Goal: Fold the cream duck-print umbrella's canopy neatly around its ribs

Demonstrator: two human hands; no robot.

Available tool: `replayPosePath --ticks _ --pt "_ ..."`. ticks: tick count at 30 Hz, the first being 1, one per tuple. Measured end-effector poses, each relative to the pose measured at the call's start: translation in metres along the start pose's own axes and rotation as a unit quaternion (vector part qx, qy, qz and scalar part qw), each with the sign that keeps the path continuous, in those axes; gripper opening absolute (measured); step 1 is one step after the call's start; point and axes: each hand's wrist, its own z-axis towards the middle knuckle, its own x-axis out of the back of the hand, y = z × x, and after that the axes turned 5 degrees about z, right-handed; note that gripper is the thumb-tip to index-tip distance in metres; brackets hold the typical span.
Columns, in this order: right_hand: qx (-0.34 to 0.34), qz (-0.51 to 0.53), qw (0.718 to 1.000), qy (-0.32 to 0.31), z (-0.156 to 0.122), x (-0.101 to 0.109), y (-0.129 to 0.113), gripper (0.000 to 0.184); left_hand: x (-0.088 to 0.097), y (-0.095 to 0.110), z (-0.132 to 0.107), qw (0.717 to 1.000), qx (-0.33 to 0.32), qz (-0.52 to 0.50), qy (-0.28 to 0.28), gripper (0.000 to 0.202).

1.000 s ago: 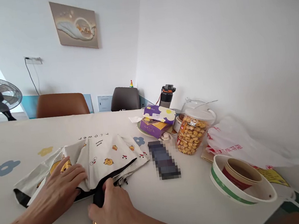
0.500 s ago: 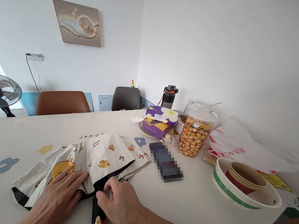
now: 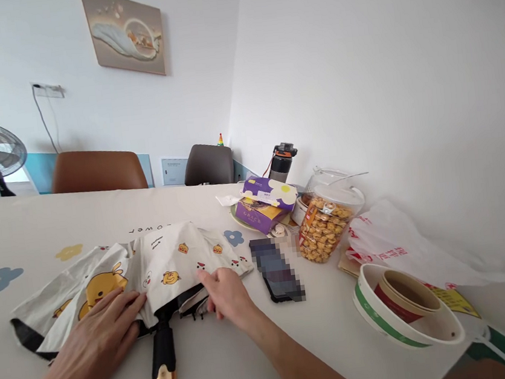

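Note:
A white folding umbrella with yellow duck prints lies on the table, its canopy loosely bunched. Its black handle, with a gold-coloured end and a black strap, points toward me. My left hand rests flat on the left part of the canopy, fingers stretched out. At the canopy's right front edge, my right hand pinches the fabric between thumb and fingers. Dark ribs and lining show under that edge, left of the right hand.
Right of the umbrella lies a pixelated phone. Beyond it stand purple boxes, a dark bottle and a jar of snacks. A plastic bag and a white-green bowl holding paper cups are at the right.
My right hand has moved right from beside the handle to the canopy's edge and now pinches the fabric there. My left hand stays on the canopy. The view has shifted slightly.

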Motion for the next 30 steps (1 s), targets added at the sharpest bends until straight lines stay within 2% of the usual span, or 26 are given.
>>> replayPosePath --ticks 2,5,9,14,18,20,22,25,26,28,30 --pt "-0.047 0.149 0.987 -0.031 0.004 -0.002 0.001 0.032 0.003 0.002 0.002 1.0 0.002 -0.012 -0.006 0.031" --pt "-0.077 0.264 0.961 -0.02 0.007 -0.004 0.003 0.019 0.005 0.005 0.005 0.999 0.017 -0.025 -0.013 0.031" --pt "-0.085 0.342 0.936 0.013 0.014 -0.001 0.008 0.027 0.004 0.007 0.005 0.999 0.026 -0.028 -0.014 0.031" --pt "-0.095 0.357 0.926 0.083 0.028 0.006 0.014 0.028 0.007 0.011 0.009 0.999 0.03 -0.033 -0.009 0.031" --pt "-0.088 0.335 0.936 0.069 0.037 0.008 0.016 0.016 0.014 0.014 0.015 0.998 0.034 -0.047 -0.021 0.032" --pt "-0.071 0.325 0.94 0.072 0.039 0.011 0.015 0.012 0.016 0.015 0.017 0.998 0.031 -0.05 -0.027 0.032" --pt "-0.035 0.326 0.938 0.112 0.039 0.018 0.012 0.013 0.017 0.015 0.018 0.998 0.035 -0.052 -0.031 0.032" --pt "0.037 0.382 0.907 0.175 0.034 0.032 0.002 0.012 0.02 0.017 0.019 0.998 0.027 -0.056 -0.027 0.033" --pt "0.067 0.429 0.885 0.167 0.03 0.036 -0.003 0.012 0.021 0.018 0.019 0.998 0.018 -0.06 -0.025 0.034" --pt "0.098 0.518 0.844 0.093 0.021 0.04 -0.013 0.013 0.024 0.022 0.021 0.997 -0.01 -0.075 -0.024 0.038" --pt "0.105 0.55 0.828 0.037 0.008 0.038 -0.023 0.016 0.025 0.026 0.022 0.995 -0.034 -0.093 -0.025 0.04"
